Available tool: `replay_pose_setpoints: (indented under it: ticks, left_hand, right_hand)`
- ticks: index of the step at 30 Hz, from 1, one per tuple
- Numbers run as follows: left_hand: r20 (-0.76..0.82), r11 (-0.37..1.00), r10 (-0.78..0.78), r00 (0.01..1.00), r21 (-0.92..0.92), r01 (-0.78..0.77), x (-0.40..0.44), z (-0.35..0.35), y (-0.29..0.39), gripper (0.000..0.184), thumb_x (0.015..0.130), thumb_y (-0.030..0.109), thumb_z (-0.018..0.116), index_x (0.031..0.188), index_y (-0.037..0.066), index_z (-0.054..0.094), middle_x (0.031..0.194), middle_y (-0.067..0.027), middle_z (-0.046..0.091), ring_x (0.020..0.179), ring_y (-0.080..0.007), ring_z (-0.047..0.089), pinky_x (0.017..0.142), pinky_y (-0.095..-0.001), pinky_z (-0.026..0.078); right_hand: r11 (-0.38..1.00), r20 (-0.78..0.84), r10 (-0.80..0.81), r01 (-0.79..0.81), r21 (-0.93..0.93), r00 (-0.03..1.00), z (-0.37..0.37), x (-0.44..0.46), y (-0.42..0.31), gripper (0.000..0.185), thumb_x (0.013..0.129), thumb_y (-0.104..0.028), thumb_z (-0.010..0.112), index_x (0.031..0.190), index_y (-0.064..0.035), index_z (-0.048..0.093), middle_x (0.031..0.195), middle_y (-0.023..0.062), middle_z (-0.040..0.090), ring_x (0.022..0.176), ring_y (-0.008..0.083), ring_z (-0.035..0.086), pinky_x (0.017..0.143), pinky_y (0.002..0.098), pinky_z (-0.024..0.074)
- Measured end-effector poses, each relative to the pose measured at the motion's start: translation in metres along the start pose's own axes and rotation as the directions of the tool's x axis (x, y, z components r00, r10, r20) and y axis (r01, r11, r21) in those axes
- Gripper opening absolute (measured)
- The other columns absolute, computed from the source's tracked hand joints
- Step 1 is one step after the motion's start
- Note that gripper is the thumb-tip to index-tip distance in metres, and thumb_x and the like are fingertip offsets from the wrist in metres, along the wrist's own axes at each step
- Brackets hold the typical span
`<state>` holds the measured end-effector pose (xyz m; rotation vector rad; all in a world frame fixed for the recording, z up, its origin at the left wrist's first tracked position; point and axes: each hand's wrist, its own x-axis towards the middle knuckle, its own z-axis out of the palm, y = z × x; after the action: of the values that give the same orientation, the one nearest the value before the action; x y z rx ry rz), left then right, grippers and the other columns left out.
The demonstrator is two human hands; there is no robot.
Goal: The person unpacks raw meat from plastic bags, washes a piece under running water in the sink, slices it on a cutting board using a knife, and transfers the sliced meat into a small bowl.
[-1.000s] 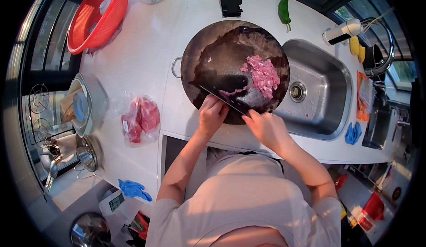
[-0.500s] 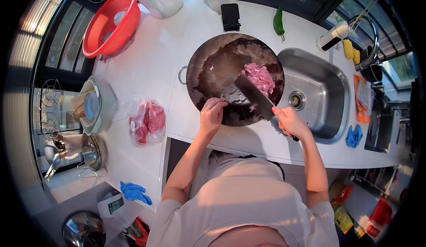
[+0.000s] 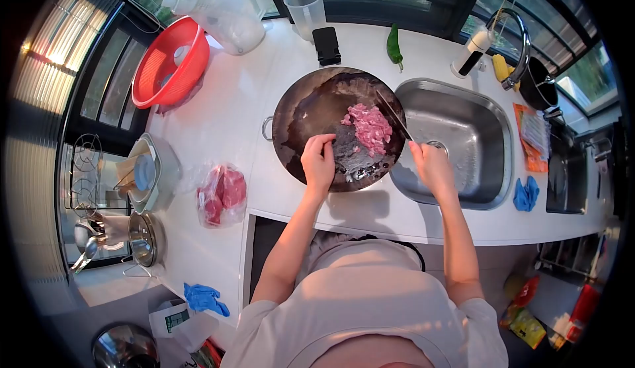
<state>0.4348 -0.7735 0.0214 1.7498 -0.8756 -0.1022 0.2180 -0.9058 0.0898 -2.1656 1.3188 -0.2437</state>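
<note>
A round dark chopping board with a metal ring handle lies on the counter, wet in patches. Chopped pink meat is heaped on its right half. My right hand grips a cleaver, its blade seen nearly edge-on along the right side of the heap. Over the board's lower part is my left hand, fingers curled together left of the meat; whether anything is between them is hidden.
Right of the board is a steel sink with a faucet. A green pepper and a black stand lie behind. Bagged meat, a red colander and blue gloves are to the left.
The cleaver has turned from showing its flat face across the meat to nearly edge-on at the heap's right side. My left hand has moved further onto the board. The camera view has shifted.
</note>
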Motion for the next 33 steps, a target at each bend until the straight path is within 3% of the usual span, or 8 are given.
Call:
replay_pose_setpoints:
  ticks: [4, 8, 13, 18, 21, 27, 29, 33]
  left_hand:
    - [-0.023, 1.000, -0.003, 1.000, 0.029, 0.004, -0.004, -0.006, 0.000, 0.013, 0.090, -0.003, 0.060, 0.099, 0.001, 0.069, 0.096, -0.0122, 0.067, 0.086, -0.0247, 0.066, 0.077, -0.0326, 0.051]
    - [-0.035, 0.999, -0.038, 0.999, 0.025, 0.039, -0.007, -0.011, 0.001, 0.014, 0.091, -0.002, 0.060, 0.100, 0.001, 0.069, 0.095, -0.0107, 0.067, 0.083, -0.0207, 0.064, 0.075, -0.0305, 0.050]
    - [-0.092, 0.995, -0.087, 0.992, 0.035, 0.090, -0.013, -0.033, -0.002, 0.014, 0.091, -0.002, 0.060, 0.101, 0.001, 0.070, 0.095, -0.0099, 0.067, 0.083, -0.0187, 0.064, 0.074, -0.0292, 0.050]
    - [-0.119, 0.992, -0.114, 0.986, 0.033, 0.119, -0.003, -0.053, -0.014, 0.014, 0.092, 0.002, 0.062, 0.102, 0.003, 0.072, 0.095, -0.0084, 0.069, 0.083, -0.0150, 0.065, 0.074, -0.0278, 0.051]
    - [-0.121, 0.985, -0.171, 0.978, -0.029, 0.168, 0.017, -0.065, -0.022, 0.015, 0.092, 0.003, 0.063, 0.104, 0.004, 0.072, 0.098, -0.0079, 0.069, 0.082, -0.0137, 0.064, 0.075, -0.0264, 0.050]
    - [-0.135, 0.987, -0.129, 0.982, -0.114, 0.114, 0.085, -0.124, -0.053, 0.016, 0.093, 0.003, 0.062, 0.105, 0.002, 0.072, 0.101, -0.0103, 0.069, 0.086, -0.0165, 0.067, 0.079, -0.0288, 0.053]
    - [-0.198, 0.998, -0.026, 0.980, 0.045, 0.036, 0.121, -0.161, -0.063, 0.015, 0.093, 0.005, 0.063, 0.104, 0.002, 0.072, 0.096, -0.0085, 0.071, 0.083, -0.0127, 0.065, 0.074, -0.0266, 0.052]
    - [-0.268, 0.983, -0.096, 0.959, 0.127, 0.134, 0.208, -0.244, -0.104, 0.016, 0.092, 0.006, 0.064, 0.104, 0.002, 0.073, 0.086, -0.0036, 0.071, 0.077, -0.0080, 0.061, 0.069, -0.0245, 0.049]
  right_hand:
    - [0.994, 0.023, -0.084, 0.082, 0.067, 0.996, 0.023, -0.003, -0.007, 0.054, 0.101, -0.041, 0.050, 0.074, 0.0040, 0.064, 0.073, 0.0287, 0.062, 0.072, 0.0485, 0.061, 0.066, 0.0530, 0.0463]
    - [0.979, 0.217, -0.202, 0.204, 0.014, 0.955, 0.014, -0.002, -0.018, 0.051, 0.102, -0.042, 0.047, 0.078, -0.0018, 0.068, 0.075, 0.0242, 0.066, 0.077, 0.0456, 0.064, 0.069, 0.0527, 0.0502]
    - [0.979, 0.037, -0.202, 0.203, -0.011, 0.979, 0.014, 0.024, -0.029, 0.050, 0.101, -0.044, 0.049, 0.077, -0.0031, 0.065, 0.072, 0.0239, 0.064, 0.076, 0.0464, 0.063, 0.066, 0.0537, 0.0493]
    - [0.924, 0.098, -0.341, 0.352, -0.151, 0.935, 0.037, 0.032, -0.036, 0.042, 0.099, -0.040, 0.054, 0.084, -0.0030, 0.065, 0.076, 0.0256, 0.065, 0.077, 0.0479, 0.064, 0.066, 0.0551, 0.0503]
    - [0.898, 0.188, -0.428, 0.440, -0.027, 0.884, 0.039, 0.019, -0.051, 0.036, 0.098, -0.036, 0.057, 0.083, -0.0041, 0.066, 0.073, 0.0249, 0.064, 0.074, 0.0467, 0.064, 0.064, 0.0548, 0.0495]
    - [0.892, 0.002, -0.399, 0.388, -0.232, 0.917, 0.054, 0.048, -0.081, 0.040, 0.097, -0.039, 0.056, 0.113, -0.0052, 0.070, 0.076, 0.0218, 0.068, 0.074, 0.0412, 0.067, 0.066, 0.0505, 0.0514]
    - [0.863, -0.053, -0.431, 0.394, -0.315, 0.901, 0.067, 0.068, -0.075, 0.042, 0.097, -0.040, 0.058, 0.118, -0.0056, 0.068, 0.080, 0.0198, 0.069, 0.075, 0.0402, 0.067, 0.066, 0.0502, 0.0509]
    - [0.845, -0.032, -0.412, 0.369, -0.387, 0.911, 0.083, 0.082, -0.065, 0.052, 0.093, -0.038, 0.064, 0.134, -0.0071, 0.058, 0.088, 0.0175, 0.066, 0.080, 0.0386, 0.065, 0.071, 0.0485, 0.0500]
